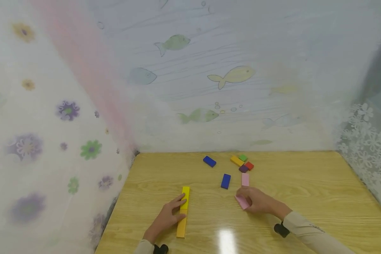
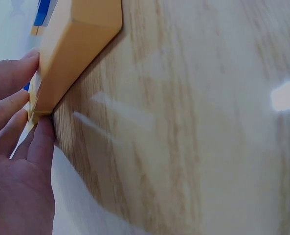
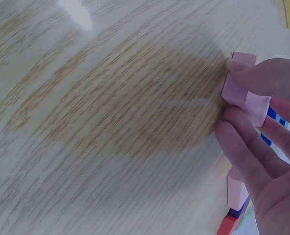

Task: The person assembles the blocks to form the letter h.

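Note:
On the table a yellow block (image 1: 185,197) and an orange block (image 1: 181,227) lie end to end in one line. My left hand (image 1: 165,217) rests along them from the left, with fingertips on the yellow block and the thumb on the orange one. The orange block (image 2: 76,44) looms close in the left wrist view. My right hand (image 1: 258,201) pinches a pink block (image 1: 242,201) between thumb and fingers, low over the table. Just behind that hand lies a second pink block (image 1: 245,179). Part of the pinched block is hidden by the fingers.
Two blue blocks, one nearer (image 1: 225,181) and one farther (image 1: 209,161), lie left of the pink ones. Toward the wall an amber block (image 1: 237,161), a green block (image 1: 243,157), a red block (image 1: 249,165) and a purple block (image 1: 243,169) lie clustered.

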{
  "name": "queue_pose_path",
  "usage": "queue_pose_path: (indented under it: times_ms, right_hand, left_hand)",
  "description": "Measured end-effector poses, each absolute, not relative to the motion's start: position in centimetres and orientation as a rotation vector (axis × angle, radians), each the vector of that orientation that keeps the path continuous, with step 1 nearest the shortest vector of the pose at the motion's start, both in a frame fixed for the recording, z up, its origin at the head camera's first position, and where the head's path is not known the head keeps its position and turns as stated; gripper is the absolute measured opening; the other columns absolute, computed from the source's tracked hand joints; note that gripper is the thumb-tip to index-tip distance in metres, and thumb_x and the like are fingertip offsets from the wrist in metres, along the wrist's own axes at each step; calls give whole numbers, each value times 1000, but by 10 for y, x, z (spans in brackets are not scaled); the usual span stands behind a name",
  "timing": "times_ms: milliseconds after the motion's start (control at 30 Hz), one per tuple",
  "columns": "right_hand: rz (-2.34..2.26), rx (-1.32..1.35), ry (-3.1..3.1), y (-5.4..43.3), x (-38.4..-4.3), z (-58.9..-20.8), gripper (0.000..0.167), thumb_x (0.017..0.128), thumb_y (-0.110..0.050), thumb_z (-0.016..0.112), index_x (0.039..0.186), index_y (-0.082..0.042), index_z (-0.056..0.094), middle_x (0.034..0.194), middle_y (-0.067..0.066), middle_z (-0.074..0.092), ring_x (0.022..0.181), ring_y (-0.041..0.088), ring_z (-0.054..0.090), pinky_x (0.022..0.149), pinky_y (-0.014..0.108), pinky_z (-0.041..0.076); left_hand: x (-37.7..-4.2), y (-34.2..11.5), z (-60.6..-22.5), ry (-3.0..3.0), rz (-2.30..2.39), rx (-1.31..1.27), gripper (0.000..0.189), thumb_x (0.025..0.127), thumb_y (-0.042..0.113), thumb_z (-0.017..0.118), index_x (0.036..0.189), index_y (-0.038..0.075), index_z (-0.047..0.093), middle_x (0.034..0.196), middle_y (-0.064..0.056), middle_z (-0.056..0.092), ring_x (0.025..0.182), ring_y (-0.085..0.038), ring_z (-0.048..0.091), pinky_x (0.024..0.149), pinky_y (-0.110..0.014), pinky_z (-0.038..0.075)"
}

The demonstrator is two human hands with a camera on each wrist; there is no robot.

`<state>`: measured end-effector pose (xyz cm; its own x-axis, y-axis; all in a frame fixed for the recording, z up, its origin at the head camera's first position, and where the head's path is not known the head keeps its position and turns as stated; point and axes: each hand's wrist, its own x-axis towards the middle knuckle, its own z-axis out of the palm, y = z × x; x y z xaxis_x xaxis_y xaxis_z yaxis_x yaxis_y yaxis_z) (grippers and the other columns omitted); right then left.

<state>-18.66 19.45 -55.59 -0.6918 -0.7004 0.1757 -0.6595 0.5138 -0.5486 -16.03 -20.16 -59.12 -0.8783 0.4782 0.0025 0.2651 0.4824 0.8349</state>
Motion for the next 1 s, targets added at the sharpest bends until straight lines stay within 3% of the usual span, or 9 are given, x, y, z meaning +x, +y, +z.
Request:
queue_pose_path:
  times_ms: [167, 300, 400, 700, 1000]
  right_hand:
    - [-1006, -1210, 2650, 192, -189, -558, 35, 71, 0, 72, 105, -2, 65, 92, 1, 60, 71, 8, 49, 56, 16, 43]
    - [-1055, -1157, 2614, 189, -189, -556, 34, 71, -3, 75, 103, 0, 64, 88, 0, 56, 64, 4, 47, 51, 16, 43]
    - [-1062, -1108, 2612, 186, -189, -553, 34, 71, -5, 75, 102, 0, 62, 89, 1, 57, 64, 4, 48, 51, 17, 45]
    - [-1110, -1013, 2596, 175, -195, -541, 36, 73, -5, 77, 105, -1, 61, 95, 3, 57, 67, 8, 52, 57, 20, 49]
    - [-1178, -1020, 2567, 165, -200, -525, 39, 77, -7, 75, 111, 1, 60, 108, 10, 55, 70, 12, 56, 60, 22, 53]
  left_hand:
    - [-155, -198, -585, 2522, 1323, 624, 53, 88, 12, 67, 135, -3, 47, 151, -10, 31, 138, -35, 27, 108, -47, 30]
    - [-149, -193, -568, 2489, 1361, 619, 52, 88, 10, 67, 134, -6, 48, 150, -13, 32, 137, -37, 28, 108, -49, 29]
    - [-148, -193, -564, 2474, 1382, 626, 52, 87, 8, 67, 133, -8, 48, 149, -17, 32, 136, -40, 27, 107, -53, 28]
    - [-155, -204, -584, 2491, 1360, 595, 55, 89, 21, 67, 136, 1, 48, 152, -7, 31, 138, -36, 26, 108, -52, 28]
    - [-158, -204, -588, 2471, 1381, 646, 56, 89, 20, 67, 137, -1, 47, 152, -9, 29, 138, -34, 26, 108, -39, 34]
